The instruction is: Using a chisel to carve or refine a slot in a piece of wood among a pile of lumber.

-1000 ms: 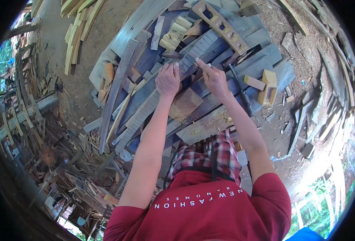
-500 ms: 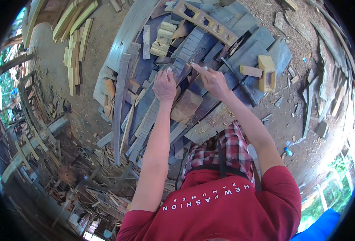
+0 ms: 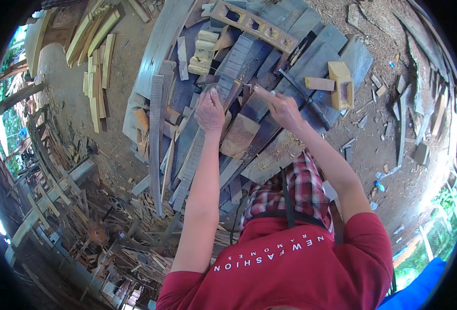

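Observation:
My left hand is curled over a long grey wooden strip marked with many crosswise lines, its fingertips at the strip's upper face. To its right my right hand has bent fingers, the index reaching toward the strip; what it grips is too small to make out. Under and around both hands lie grey boards and offcuts, with a brown square block between my forearms. A long dark tool with a black handle lies just right of my right hand. A pale block cluster lies beyond.
A long wooden piece with square holes lies at the top; a yellowish hollowed block and short batten at the right. Stacked pale slats lie at the left, long grey boards beside the work, scrap wood all around.
The whole view has shifted slightly. My right hand has drawn a little rightward from my left hand, which keeps its curled hold on the strip.

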### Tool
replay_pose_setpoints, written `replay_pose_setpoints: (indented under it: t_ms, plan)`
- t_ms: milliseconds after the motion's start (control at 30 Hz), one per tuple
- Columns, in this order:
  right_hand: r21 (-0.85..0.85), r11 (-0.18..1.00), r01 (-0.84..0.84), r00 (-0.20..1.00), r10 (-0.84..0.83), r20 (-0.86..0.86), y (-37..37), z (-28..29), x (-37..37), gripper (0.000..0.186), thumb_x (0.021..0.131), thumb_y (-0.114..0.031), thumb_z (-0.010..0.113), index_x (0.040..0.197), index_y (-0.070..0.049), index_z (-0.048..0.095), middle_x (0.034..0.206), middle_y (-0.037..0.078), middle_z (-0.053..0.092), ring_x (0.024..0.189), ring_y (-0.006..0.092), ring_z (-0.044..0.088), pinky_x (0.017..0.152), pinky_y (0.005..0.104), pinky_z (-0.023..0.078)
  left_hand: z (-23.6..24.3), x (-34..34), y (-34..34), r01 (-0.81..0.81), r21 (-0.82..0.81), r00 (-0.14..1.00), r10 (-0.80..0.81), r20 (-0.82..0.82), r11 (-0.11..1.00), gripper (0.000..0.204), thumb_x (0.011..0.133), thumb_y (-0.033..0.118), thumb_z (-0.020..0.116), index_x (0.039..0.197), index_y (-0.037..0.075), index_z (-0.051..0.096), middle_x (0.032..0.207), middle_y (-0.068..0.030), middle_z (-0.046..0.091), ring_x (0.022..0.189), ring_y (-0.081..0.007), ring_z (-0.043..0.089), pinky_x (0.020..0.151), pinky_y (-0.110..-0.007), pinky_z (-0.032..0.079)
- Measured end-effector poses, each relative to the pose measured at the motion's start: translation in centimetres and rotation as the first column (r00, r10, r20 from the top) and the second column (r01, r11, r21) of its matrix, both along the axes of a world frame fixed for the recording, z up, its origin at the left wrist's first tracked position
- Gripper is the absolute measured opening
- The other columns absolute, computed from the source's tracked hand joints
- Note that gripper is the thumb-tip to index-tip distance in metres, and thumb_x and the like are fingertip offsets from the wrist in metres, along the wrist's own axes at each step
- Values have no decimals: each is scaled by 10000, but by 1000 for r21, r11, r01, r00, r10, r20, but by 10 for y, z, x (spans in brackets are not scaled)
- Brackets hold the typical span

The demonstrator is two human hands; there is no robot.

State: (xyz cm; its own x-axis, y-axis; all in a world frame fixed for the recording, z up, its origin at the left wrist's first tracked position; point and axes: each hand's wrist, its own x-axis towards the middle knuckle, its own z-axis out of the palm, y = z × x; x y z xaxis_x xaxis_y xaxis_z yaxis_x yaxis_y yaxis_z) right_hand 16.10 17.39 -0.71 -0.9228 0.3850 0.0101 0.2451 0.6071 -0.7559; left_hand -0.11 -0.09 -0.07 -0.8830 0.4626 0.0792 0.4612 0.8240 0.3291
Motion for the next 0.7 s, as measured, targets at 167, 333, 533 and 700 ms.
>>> replay_pose_setpoints:
  t_ms: [167,333,533,700]
  plan:
    - [-47,999,9,994,-14,-107,10,0,-19,591,900,-49,585,1441,-286,562,889,206,695,701,407,676,593,476,552,0,3,12,18,26,1000,-17,-10,1000,384,1064,327,465,914,47,680,910,-113,644,864,-345,641,708,-477,504]
    - [-19,1000,2,998,-3,-58,3,-1,-13,582,906,-57,587,1436,-296,565,868,206,685,681,412,666,599,491,547,-4,3,5,27,27,1000,-27,-5,999,372,1061,317,475,907,47,679,902,-114,642,856,-346,639,701,-478,500]
    - [-38,999,18,1000,-17,13,5,1,2,560,918,-70,578,1427,-304,573,960,212,710,712,426,675,608,491,550,-1,2,4,16,8,1000,-16,-14,1000,366,1061,310,475,906,49,679,893,-115,639,851,-350,637,700,-479,499]
    - [-46,999,-24,999,23,-33,7,-2,-29,530,938,-96,581,1427,-301,575,1043,208,719,740,419,691,622,478,562,-3,2,10,41,35,999,-41,0,999,366,1061,310,474,899,50,674,891,-114,636,850,-354,636,700,-480,499]
